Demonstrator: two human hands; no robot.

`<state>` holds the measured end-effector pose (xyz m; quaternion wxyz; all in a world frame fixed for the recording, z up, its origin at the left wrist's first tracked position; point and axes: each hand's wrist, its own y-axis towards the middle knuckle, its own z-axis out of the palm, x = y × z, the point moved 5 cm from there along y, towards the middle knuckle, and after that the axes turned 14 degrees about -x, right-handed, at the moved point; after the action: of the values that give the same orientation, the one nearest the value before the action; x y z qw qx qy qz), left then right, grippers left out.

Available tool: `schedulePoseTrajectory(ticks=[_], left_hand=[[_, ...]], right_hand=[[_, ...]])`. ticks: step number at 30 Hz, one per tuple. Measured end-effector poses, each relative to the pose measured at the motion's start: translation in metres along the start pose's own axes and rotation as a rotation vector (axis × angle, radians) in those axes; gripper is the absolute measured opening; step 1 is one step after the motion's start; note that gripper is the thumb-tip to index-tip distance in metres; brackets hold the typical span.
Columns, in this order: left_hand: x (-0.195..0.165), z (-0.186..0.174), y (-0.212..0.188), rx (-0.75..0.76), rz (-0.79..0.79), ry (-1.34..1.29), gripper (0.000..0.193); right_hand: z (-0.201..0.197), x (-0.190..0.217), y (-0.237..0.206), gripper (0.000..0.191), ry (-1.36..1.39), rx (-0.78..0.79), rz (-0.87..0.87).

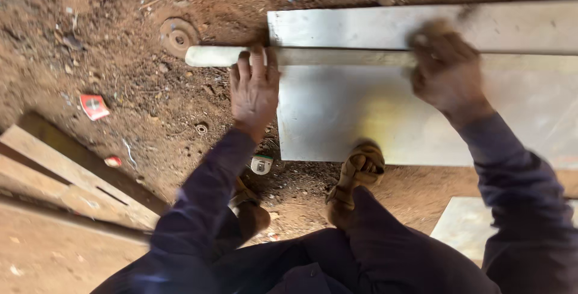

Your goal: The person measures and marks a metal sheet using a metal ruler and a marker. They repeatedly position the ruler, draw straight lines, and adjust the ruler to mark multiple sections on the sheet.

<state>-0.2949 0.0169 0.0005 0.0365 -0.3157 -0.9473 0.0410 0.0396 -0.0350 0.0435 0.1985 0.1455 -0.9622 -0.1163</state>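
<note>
A long pale straightedge [313,57] lies flat across a sheet of bright metal [373,119], running parallel to the sheet's far edge and sticking out past its left edge over the dirt. The left hand [254,89] presses down at the sheet's left edge, fingers spread flat and reaching over the straightedge where it leaves the metal. The right hand [448,71] bears on the same straightedge further along toward the right; it is blurred, so I cannot tell whether its fingers are curled round something or simply pressing. Both arms wear dark blue sleeves.

The metal sheet rests on the reddish dirt ground [120,89], and a sandalled foot [358,170] stands on its near edge (the other foot sits just off the sheet, on the dirt). A small white tape measure [261,164] lies near the sheet's near left corner. Beyond the straightedge's left end a rusty round disc [177,37] is half sunk in the soil. Further left lie a scrap of red packaging [94,106] and some wooden boards [66,179]. A second pale sheet [463,225] shows at the lower right.
</note>
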Motion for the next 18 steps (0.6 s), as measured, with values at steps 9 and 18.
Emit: schedulePoseTrajectory(ticks=[9, 18], left_hand=[[-0.037, 0.023, -0.026, -0.272, -0.539, -0.16, 0.062], [-0.053, 0.053, -0.032, -0.363, -0.591, -0.181, 0.057]], right_hand=[[-0.027, -0.056, -0.039, 0.038, -0.106, 0.066, 0.118], [-0.005, -0.1, -0.103, 0.034, -0.116, 0.057, 0.083]])
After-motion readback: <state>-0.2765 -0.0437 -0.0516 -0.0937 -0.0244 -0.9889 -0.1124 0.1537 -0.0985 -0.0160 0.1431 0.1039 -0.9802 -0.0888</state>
